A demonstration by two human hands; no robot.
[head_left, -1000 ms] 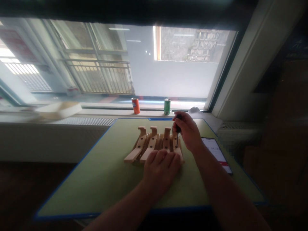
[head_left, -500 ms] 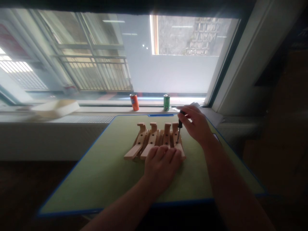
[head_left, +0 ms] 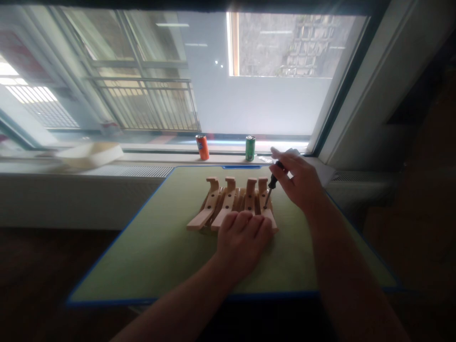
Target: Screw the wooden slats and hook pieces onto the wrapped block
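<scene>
A wooden rack of several hooked slats (head_left: 228, 202) lies on a green mat (head_left: 160, 251). My left hand (head_left: 244, 242) lies flat on the near ends of the right-hand slats, fingers together and pressing down. My right hand (head_left: 297, 183) grips a small black-handled screwdriver (head_left: 271, 186). The screwdriver leans to the right, and its tip rests on the rightmost slat at a hole.
An orange can (head_left: 202, 147) and a green can (head_left: 250, 147) stand on the window sill behind the mat. A pale box (head_left: 90, 154) lies on the sill at the left. Dark floor surrounds the mat's blue edge.
My right hand has drawn back to the right and up, tilting the screwdriver from nearly upright to slanted. The phone beside it is hidden from view now. My left hand stays on the slats.
</scene>
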